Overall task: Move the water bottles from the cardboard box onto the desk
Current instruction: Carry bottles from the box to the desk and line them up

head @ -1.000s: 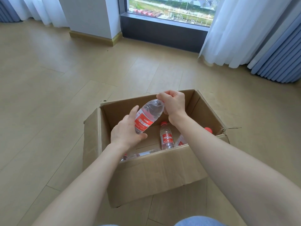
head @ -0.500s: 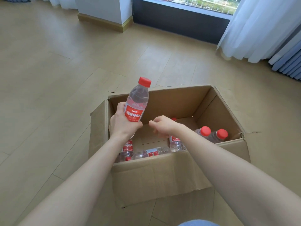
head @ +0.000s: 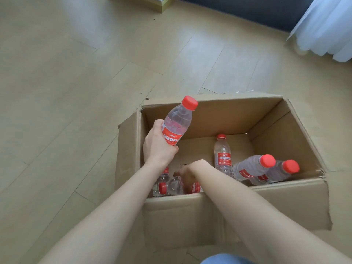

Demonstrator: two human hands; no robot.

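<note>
A room is being looked down on here, and it reads as a home or flat, though only a strip of it is caught in the frame. Pale wood-look planks (head: 76, 92) are laid across the whole floor. At 12 o'clock, a wall corner is marked by a light skirting board (head: 163, 7). At 1 o'clock, a dark low panel (head: 257, 8) is run along the wall. At 2 o'clock, a sheer white curtain (head: 323, 33) is hung right down to the floor. At 5 o'clock, a cardboard box (head: 228, 218) of water bottles (head: 222, 155) is set straight on the planks.
</note>
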